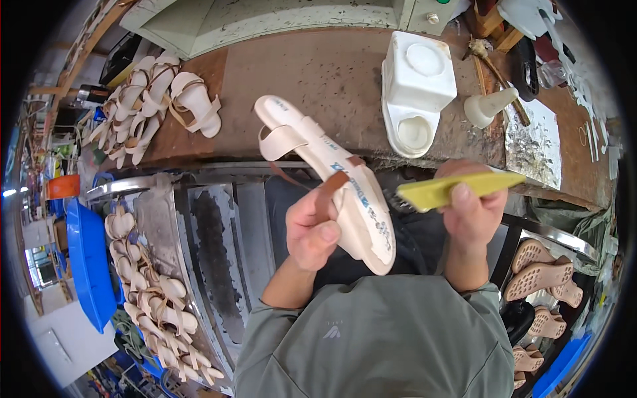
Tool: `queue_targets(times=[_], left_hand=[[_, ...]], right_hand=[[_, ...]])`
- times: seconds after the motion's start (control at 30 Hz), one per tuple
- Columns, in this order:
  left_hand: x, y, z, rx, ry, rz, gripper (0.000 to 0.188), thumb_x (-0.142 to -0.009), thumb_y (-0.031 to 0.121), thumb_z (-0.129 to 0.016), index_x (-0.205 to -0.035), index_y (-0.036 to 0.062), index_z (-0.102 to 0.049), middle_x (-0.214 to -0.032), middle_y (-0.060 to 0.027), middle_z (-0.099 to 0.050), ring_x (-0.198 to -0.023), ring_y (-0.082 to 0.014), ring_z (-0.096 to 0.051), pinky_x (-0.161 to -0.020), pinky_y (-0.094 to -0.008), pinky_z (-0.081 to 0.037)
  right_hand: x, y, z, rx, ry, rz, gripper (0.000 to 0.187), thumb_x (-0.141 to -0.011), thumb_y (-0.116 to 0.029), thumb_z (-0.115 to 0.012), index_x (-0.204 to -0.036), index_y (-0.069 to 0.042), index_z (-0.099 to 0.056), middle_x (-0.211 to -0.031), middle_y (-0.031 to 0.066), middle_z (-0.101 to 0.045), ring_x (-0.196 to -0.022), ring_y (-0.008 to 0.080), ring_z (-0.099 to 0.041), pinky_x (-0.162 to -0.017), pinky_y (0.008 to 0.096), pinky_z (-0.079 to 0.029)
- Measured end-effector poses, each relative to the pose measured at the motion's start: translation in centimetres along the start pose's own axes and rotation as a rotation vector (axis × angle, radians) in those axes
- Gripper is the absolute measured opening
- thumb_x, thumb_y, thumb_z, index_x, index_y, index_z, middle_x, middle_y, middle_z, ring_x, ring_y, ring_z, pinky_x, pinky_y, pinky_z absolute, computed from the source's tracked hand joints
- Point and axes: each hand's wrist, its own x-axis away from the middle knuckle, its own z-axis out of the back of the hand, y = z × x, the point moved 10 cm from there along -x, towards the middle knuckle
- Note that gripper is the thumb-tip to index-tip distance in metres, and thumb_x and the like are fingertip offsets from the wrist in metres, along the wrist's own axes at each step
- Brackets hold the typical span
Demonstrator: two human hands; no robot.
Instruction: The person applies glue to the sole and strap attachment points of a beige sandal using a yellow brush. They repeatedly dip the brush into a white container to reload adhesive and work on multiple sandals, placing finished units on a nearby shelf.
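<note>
A cream sandal [358, 215] with brown straps is held up at a slant in front of me, its footbed with blue print facing up. My left hand [310, 229] is closed around its side and a brown strap, near the heel half. To the right, my right hand [474, 212] grips a yellow-handled brush [423, 194], thumb on the handle. The brush's dark bristles point toward the sandal's edge, with a small gap between them. Part of the right hand's fingers is hidden behind the handle.
On the brown workbench [285, 73] stand a white plastic container [421, 73], a white nozzle bottle [490, 107] and a pile of sandals [142, 99]. More sandals [159, 308] lie at the lower left beside a blue bin [89, 265]. Tan soles [541, 282] fill the right side.
</note>
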Motion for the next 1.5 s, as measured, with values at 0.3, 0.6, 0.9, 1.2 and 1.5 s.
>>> queue_targets(times=[0.3,0.6,0.9,1.2,1.5], left_hand=[[2.3,2.7,-3.6,-0.041,0.054,0.029,0.033,-0.082,0.025,-0.059,-0.088,-0.0079,-0.056,-0.103,-0.0182,-0.057,-0.091,-0.0199,-0.055,-0.083,-0.0339,-0.043],[4.0,3.6,-4.8,-0.059,0.049,0.049,0.026,-0.081,0.023,-0.059,-0.079,-0.0018,-0.051,-0.099,-0.0147,-0.057,-0.088,-0.0178,-0.054,-0.079,-0.0314,-0.043],[4.4,4.6,-6.5,0.083,-0.057,0.0,0.049,-0.085,0.021,-0.055,-0.118,-0.0133,-0.043,-0.109,-0.0162,-0.055,-0.094,-0.019,-0.055,-0.085,-0.0346,-0.044],[4.5,5.0,-6.9,0.079,0.063,0.019,0.03,-0.082,0.024,-0.058,-0.091,-0.0031,-0.051,-0.1,-0.019,-0.06,-0.09,-0.0223,-0.061,-0.08,-0.0353,-0.051],[4.6,4.1,-6.5,0.11,0.048,0.041,0.039,-0.084,0.024,-0.055,-0.103,-0.0087,-0.049,-0.106,-0.0218,-0.058,-0.095,-0.0244,-0.061,-0.083,-0.036,-0.05]], right_hand=[[2.8,-6.0,-6.1,0.2,-0.307,0.348,0.016,-0.072,0.0,-0.071,-0.087,0.004,-0.064,-0.075,0.0131,-0.065,-0.059,0.0188,-0.058,-0.052,0.0283,-0.044],[5.2,-8.6,-7.0,0.221,-0.348,0.447,0.015,-0.071,-0.001,-0.07,-0.084,0.005,-0.065,-0.072,0.0114,-0.066,-0.059,0.0188,-0.06,-0.052,0.0281,-0.045],[6.9,-9.8,-7.4,0.213,-0.362,0.496,0.016,-0.071,-0.002,-0.072,-0.083,0.005,-0.064,-0.073,0.0119,-0.066,-0.057,0.0181,-0.058,-0.05,0.0277,-0.044],[8.6,-11.0,-7.5,0.207,-0.409,0.565,0.019,-0.069,-0.004,-0.074,-0.083,0.005,-0.064,-0.074,0.0134,-0.066,-0.056,0.0193,-0.058,-0.048,0.0286,-0.042],[10.0,-11.4,-7.0,0.197,-0.478,0.721,0.021,-0.07,-0.01,-0.075,-0.084,0.002,-0.066,-0.077,0.0131,-0.066,-0.059,0.0192,-0.057,-0.05,0.0298,-0.041]])
